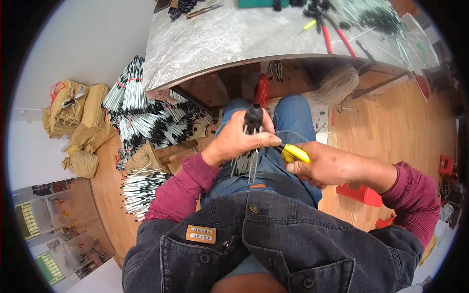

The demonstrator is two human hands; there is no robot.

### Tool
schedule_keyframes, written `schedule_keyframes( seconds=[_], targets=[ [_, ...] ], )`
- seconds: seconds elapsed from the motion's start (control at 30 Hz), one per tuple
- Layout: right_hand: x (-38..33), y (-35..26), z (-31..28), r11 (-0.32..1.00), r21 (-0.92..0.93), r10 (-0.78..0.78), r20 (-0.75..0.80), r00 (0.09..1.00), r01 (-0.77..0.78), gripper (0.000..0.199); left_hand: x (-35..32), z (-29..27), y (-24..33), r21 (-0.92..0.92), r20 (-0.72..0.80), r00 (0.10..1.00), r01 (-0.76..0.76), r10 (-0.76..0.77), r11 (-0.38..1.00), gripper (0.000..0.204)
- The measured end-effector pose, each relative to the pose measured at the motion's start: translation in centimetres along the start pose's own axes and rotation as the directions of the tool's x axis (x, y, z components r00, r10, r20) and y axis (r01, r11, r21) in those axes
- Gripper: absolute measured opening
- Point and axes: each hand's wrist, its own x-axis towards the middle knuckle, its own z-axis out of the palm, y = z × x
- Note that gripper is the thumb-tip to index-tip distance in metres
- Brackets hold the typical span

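Note:
Over my lap, my left hand (pixel 239 139) is closed round a bundle of thin rods with black ends (pixel 253 117). Its black tips stick up above the fingers, and pale rod ends hang below the palm. Just to the right, my right hand (pixel 325 163) grips a small yellow-handled hand tool (pixel 296 153). The tool's dark front end reaches to my left thumb; whether it touches the rods is hidden, and so is its exact kind.
Ahead stands a grey marbled table (pixel 205 44) with red-handled pliers (pixel 337 39), a yellow screwdriver (pixel 306 28) and more rods (pixel 376 17). Tied rod bundles (pixel 134 93) pile up on the left, near yellow sacks (pixel 73 107). A red plastic stool (pixel 360 194) is at right.

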Motion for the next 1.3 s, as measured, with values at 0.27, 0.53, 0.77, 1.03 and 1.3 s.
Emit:
schedule_keyframes(
  seconds=[0.27, 0.53, 0.77, 1.03, 1.3],
  targets=[
    [2.0, -2.0, -2.6, 0.791, -0.553, -0.469, -0.275, 0.839, 0.261, 0.029, 1.0, -3.4, 0.1, 0.021, -0.134, 0.985, -0.102, 0.104, 0.995, 0.019],
    [5.4, -5.3, -7.9, 0.517, -0.847, -0.601, -0.459, 0.654, -0.119, 0.036, -1.2, -6.9, -1.6, -0.218, -0.565, 0.825, -0.156, 0.006, 0.964, 0.018],
    [9.9, -4.7, -13.7, 0.484, -0.821, -0.746, -0.568, 0.349, -0.301, 0.043, -2.5, -11.3, -0.1, -0.478, -0.5, 0.799, -0.576, 0.334, 0.663, 0.011],
    [10.8, -2.2, -11.5, 0.346, -0.937, -0.938, -0.344, 0.049, 0.04, 0.054, -6.7, -16.4, 0.3, -0.517, -0.737, 0.644, -0.733, 0.206, 0.442, 0.019],
    [9.3, 2.8, -0.3, 0.425, -0.841, -0.885, -0.309, 0.348, 0.334, 0.066, -6.2, -15.3, -4.1, -0.38, -0.732, 0.676, -0.509, 0.085, 0.772, 0.025]
  ],
)
